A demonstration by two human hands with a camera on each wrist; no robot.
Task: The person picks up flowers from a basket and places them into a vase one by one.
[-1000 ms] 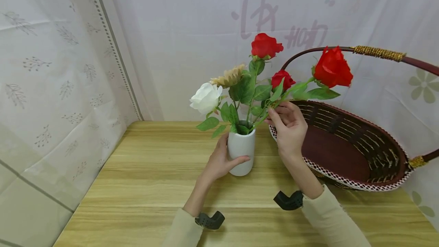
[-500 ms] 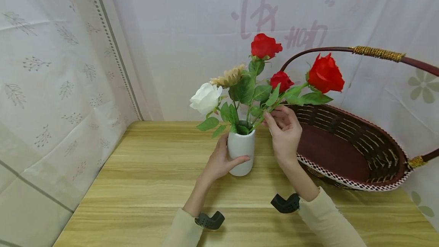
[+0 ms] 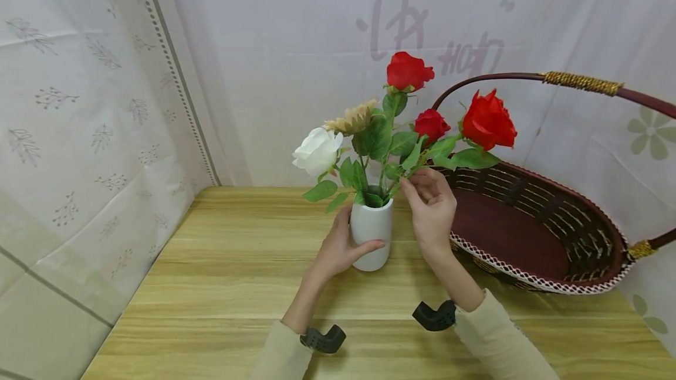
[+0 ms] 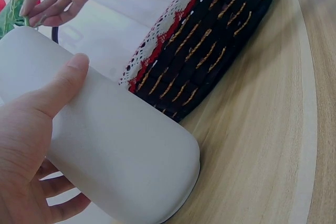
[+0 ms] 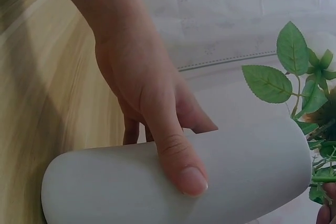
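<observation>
A white vase (image 3: 372, 233) stands upright on the wooden table in the head view. My left hand (image 3: 338, 251) wraps round its left side, thumb across the front; the left wrist view also shows this grip on the vase (image 4: 123, 135). With thumb and fingertips, my right hand (image 3: 435, 210) pinches the green stem of a large red rose (image 3: 489, 120), just above the vase mouth. That rose leans out to the right, its lower stem end hidden in the vase. A white rose (image 3: 318, 151), a beige flower (image 3: 352, 118), a tall red rose (image 3: 409, 71) and a smaller red rose (image 3: 431, 126) rise from the vase.
Right of the vase sits a dark woven basket (image 3: 509, 239) with white lace trim and an arched handle (image 3: 583, 82) wrapped in gold. Behind the wooden table (image 3: 237, 286) hangs a pale printed curtain (image 3: 274, 63); another patterned cloth (image 3: 90, 104) hangs at the left.
My right hand has moved left and down toward the vase mouth, bringing the large red rose lower and further left. The left hand and the vase have stayed in place.
</observation>
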